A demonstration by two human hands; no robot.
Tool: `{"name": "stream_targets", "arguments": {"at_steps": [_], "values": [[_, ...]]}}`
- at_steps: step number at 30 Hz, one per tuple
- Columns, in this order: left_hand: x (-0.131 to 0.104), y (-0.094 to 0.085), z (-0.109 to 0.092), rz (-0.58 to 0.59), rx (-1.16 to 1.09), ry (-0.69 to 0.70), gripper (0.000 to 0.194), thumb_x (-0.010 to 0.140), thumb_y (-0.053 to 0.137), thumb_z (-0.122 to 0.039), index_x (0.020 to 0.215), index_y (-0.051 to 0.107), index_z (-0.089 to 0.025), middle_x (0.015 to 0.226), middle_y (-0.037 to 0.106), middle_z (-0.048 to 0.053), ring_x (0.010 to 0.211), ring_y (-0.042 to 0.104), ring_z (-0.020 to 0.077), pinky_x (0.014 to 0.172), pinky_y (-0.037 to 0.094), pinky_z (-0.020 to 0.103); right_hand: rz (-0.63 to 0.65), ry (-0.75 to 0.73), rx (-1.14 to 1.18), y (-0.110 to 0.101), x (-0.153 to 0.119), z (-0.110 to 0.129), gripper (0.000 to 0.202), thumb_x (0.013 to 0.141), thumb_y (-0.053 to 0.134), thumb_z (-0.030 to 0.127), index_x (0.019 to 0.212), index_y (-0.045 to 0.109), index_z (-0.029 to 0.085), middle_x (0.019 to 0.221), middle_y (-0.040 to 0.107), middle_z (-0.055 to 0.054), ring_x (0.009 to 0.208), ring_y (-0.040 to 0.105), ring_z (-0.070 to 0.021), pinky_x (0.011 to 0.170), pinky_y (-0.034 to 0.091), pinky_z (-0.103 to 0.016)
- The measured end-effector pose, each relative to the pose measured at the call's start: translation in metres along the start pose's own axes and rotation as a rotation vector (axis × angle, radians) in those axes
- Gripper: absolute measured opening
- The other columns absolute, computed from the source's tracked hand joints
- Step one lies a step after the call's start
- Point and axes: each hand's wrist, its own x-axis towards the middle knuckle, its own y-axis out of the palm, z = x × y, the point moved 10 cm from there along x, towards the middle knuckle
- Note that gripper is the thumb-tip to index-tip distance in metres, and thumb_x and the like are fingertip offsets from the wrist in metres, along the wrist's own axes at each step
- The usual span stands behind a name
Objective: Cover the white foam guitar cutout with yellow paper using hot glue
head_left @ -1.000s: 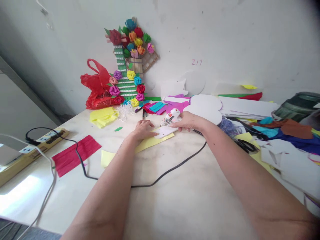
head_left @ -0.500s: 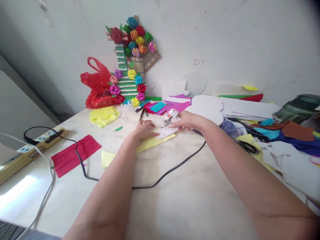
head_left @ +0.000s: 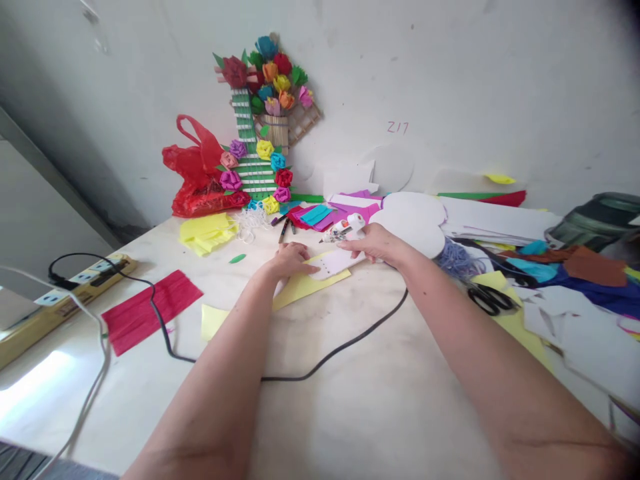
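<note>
My right hand (head_left: pixel 376 243) grips a white hot glue gun (head_left: pixel 349 228), its nozzle pointing left and held just above the table. Below the nozzle a white paper strip (head_left: pixel 333 263) with a few dark dots lies on a yellow paper strip (head_left: pixel 313 287). My left hand (head_left: pixel 291 259) rests with fingers stretched out on the left part of the white strip, touching it against the yellow paper. A black cord (head_left: pixel 345 348) runs from under my right arm across the table.
A flower-decorated guitar-shaped craft (head_left: pixel 253 157) leans on the wall beside a red plastic bag (head_left: pixel 193 173). Black-handled scissors (head_left: pixel 493 300) and paper scraps lie at right. Red crepe paper (head_left: pixel 155 307) and a power strip (head_left: pixel 90 283) are at left; a white cloud-shaped board (head_left: pixel 413 223) lies behind.
The glue gun has lifted off the white strip and tipped from upright to nearly level, its nozzle now pointing left. My left hand has hardly moved.
</note>
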Motion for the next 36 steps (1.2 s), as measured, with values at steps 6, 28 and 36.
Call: {"name": "stream_targets", "arguments": {"at_steps": [6, 28, 36], "values": [[-0.011, -0.008, 0.005, -0.026, -0.612, -0.102, 0.042, 0.044, 0.079, -0.040, 0.071, 0.054, -0.019, 0.068, 0.059, -0.001, 0.070, 0.060, 0.0188, 0.060, 0.044, 0.026, -0.098, -0.048, 0.124, -0.010, -0.007, 0.002, 0.030, 0.063, 0.071, 0.038, 0.069, 0.060, 0.012, 0.051, 0.059, -0.001, 0.031, 0.033, -0.0026, 0.031, 0.027, -0.019], [-0.049, -0.001, -0.011, 0.284, -0.944, -0.079, 0.033, 0.048, 0.081, -0.026, 0.067, 0.056, -0.017, 0.060, 0.061, 0.000, 0.053, 0.058, 0.0126, 0.049, 0.044, 0.021, -0.052, -0.247, 0.329, 0.001, -0.071, 0.056, 0.036, 0.065, 0.068, 0.044, 0.079, 0.064, 0.012, 0.057, 0.063, -0.002, 0.031, 0.035, -0.0026, 0.030, 0.031, -0.017], [-0.042, -0.026, 0.019, -0.008, -1.073, -0.123, 0.038, 0.043, 0.081, -0.023, 0.069, 0.054, -0.018, 0.055, 0.060, -0.003, 0.046, 0.057, 0.0117, 0.045, 0.045, 0.021, -0.414, -0.204, 0.535, -0.072, -0.063, 0.022, 0.036, 0.066, 0.067, 0.045, 0.082, 0.060, 0.013, 0.060, 0.063, -0.003, 0.035, 0.047, -0.0058, 0.036, 0.039, -0.018]]}}
